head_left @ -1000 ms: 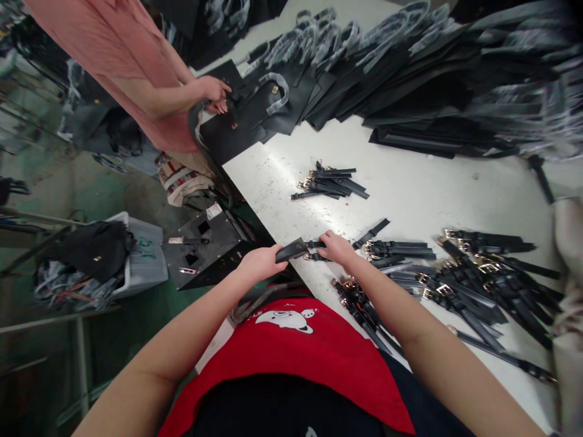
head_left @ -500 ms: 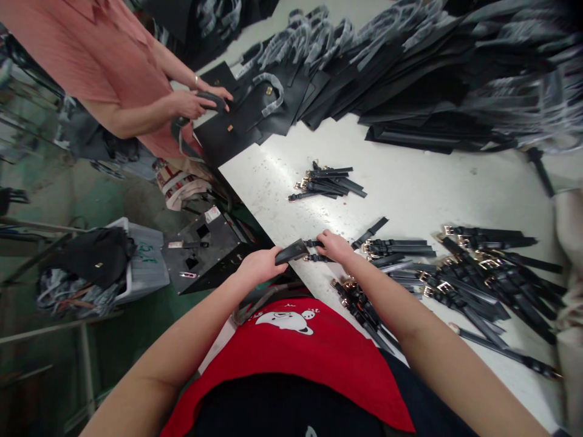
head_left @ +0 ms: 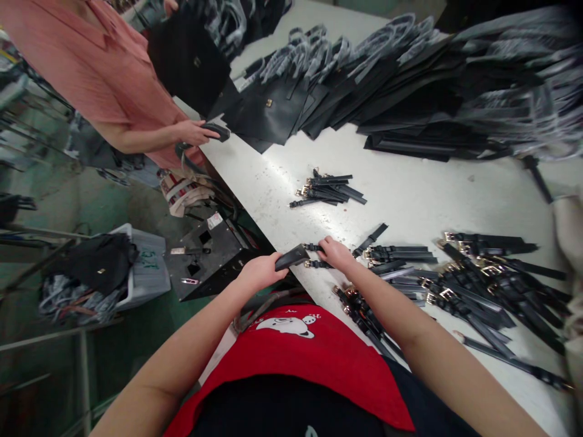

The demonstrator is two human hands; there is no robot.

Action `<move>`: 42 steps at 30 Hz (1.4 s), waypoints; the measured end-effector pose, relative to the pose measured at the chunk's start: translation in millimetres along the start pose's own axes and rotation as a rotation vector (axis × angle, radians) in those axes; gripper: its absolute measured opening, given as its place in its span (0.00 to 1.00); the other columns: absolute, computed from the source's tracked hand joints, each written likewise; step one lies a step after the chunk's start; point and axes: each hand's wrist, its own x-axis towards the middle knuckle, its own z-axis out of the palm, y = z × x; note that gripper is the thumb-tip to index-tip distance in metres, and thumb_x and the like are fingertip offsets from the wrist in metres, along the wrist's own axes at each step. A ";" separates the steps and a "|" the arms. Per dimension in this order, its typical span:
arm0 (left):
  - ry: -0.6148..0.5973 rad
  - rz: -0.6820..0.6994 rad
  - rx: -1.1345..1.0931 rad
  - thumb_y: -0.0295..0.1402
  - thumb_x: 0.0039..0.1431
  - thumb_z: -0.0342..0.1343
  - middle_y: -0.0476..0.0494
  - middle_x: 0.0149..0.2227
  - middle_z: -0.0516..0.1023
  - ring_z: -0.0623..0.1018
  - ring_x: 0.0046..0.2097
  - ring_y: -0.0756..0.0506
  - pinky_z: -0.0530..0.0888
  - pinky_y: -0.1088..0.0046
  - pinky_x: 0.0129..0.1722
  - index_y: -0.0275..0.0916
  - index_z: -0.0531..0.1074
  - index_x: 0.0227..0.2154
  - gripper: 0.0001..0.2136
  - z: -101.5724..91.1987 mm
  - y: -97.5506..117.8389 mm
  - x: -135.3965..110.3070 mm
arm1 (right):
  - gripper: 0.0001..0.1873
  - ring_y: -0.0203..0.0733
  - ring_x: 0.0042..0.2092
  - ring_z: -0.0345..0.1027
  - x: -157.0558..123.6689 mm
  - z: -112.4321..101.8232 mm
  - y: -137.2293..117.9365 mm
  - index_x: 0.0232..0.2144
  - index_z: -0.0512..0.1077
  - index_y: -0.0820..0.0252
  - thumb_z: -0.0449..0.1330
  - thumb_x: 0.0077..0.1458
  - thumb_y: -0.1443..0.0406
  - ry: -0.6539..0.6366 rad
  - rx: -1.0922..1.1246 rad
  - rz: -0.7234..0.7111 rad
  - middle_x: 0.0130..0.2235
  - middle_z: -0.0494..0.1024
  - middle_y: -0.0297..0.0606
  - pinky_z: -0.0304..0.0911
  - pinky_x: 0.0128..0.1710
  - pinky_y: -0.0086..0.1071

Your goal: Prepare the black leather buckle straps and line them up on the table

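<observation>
Black buckled strap [head_left: 314, 247] lies left-to-right near the left edge of the table [head_left: 262, 185], buckle toward the dark piece [head_left: 292, 257] gripped in the left hand [head_left: 263, 271], right end under the closed fingers of the right hand [head_left: 337, 254].

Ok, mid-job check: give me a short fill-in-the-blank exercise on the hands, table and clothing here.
1. The hand gripping the flat black piece is the person's ____ one.
2. The right hand touches a black strap ending in a gold-coloured metal ____.
3. The small strap pile lies on a table whose top is ____.
4. The bear-print garment is mainly ____.
Missing words: left; buckle; white; red.
</observation>
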 end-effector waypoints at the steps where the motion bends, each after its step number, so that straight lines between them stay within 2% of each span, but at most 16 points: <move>1: 0.004 0.001 0.002 0.47 0.51 0.44 0.45 0.36 0.75 0.74 0.36 0.45 0.67 0.74 0.31 0.44 0.64 0.44 0.20 -0.3 -0.4 -0.1 | 0.14 0.40 0.40 0.61 -0.6 -0.6 -0.3 0.41 0.63 0.61 0.47 0.54 0.62 -0.006 0.001 -0.005 0.41 0.63 0.43 0.55 0.36 0.29; 9: 0.045 0.018 -0.005 0.47 0.50 0.44 0.45 0.35 0.75 0.74 0.35 0.45 0.66 0.74 0.29 0.46 0.63 0.45 0.20 1.8 -4.7 -0.9 | 0.14 0.39 0.39 0.62 -0.3 2.1 2.5 0.39 0.64 0.60 0.47 0.54 0.59 0.020 0.000 -0.031 0.40 0.64 0.42 0.55 0.36 0.29; 14: 0.060 0.029 -0.014 0.47 0.50 0.44 0.46 0.35 0.75 0.74 0.35 0.45 0.66 0.74 0.29 0.46 0.63 0.44 0.20 5.4 -5.0 -3.2 | 0.14 0.38 0.40 0.62 -2.8 4.7 6.2 0.42 0.63 0.59 0.47 0.53 0.63 0.057 0.006 -0.095 0.41 0.64 0.41 0.55 0.37 0.28; 20: 0.037 0.006 -0.005 0.47 0.50 0.44 0.45 0.35 0.74 0.74 0.35 0.45 0.66 0.75 0.30 0.46 0.63 0.44 0.19 7.7 -2.7 -8.9 | 0.15 0.39 0.41 0.61 -5.2 3.3 0.3 0.41 0.64 0.60 0.48 0.53 0.60 0.039 0.040 -0.014 0.41 0.63 0.42 0.54 0.38 0.29; 25: 0.039 0.005 0.013 0.46 0.51 0.44 0.45 0.35 0.75 0.74 0.35 0.45 0.66 0.74 0.30 0.45 0.63 0.44 0.19 12.7 -3.7 -12.7 | 0.17 0.38 0.42 0.60 -7.1 7.4 4.4 0.44 0.63 0.60 0.50 0.49 0.68 0.091 0.117 -0.063 0.43 0.63 0.41 0.53 0.41 0.27; 29: 0.046 0.013 0.052 0.47 0.51 0.44 0.45 0.34 0.74 0.73 0.34 0.45 0.66 0.74 0.31 0.45 0.63 0.45 0.20 15.5 -1.4 -10.9 | 0.18 0.37 0.42 0.61 -8.3 9.5 11.3 0.45 0.62 0.59 0.51 0.48 0.68 0.126 0.172 0.013 0.44 0.62 0.40 0.54 0.41 0.27; 35: 0.046 0.065 0.132 0.47 0.51 0.43 0.44 0.32 0.74 0.74 0.33 0.44 0.67 0.72 0.30 0.44 0.63 0.43 0.19 11.1 7.3 -0.7 | 0.16 0.37 0.38 0.63 -6.1 2.9 21.2 0.44 0.64 0.54 0.49 0.51 0.67 0.174 0.152 0.181 0.44 0.63 0.39 0.56 0.35 0.28; 39: 0.055 0.080 0.205 0.45 0.52 0.44 0.43 0.33 0.74 0.74 0.35 0.44 0.68 0.72 0.32 0.42 0.63 0.42 0.18 3.0 21.4 14.6 | 0.17 0.37 0.39 0.63 -0.5 0.2 31.7 0.43 0.66 0.54 0.50 0.49 0.69 0.170 0.197 0.170 0.43 0.64 0.38 0.56 0.37 0.27; 42: 0.055 0.105 0.242 0.45 0.52 0.45 0.42 0.35 0.74 0.74 0.37 0.43 0.69 0.70 0.35 0.41 0.63 0.41 0.17 -1.3 44.3 35.3 | 0.17 0.36 0.41 0.61 4.8 3.9 39.8 0.42 0.67 0.54 0.50 0.48 0.69 0.179 0.279 0.158 0.42 0.65 0.36 0.55 0.41 0.27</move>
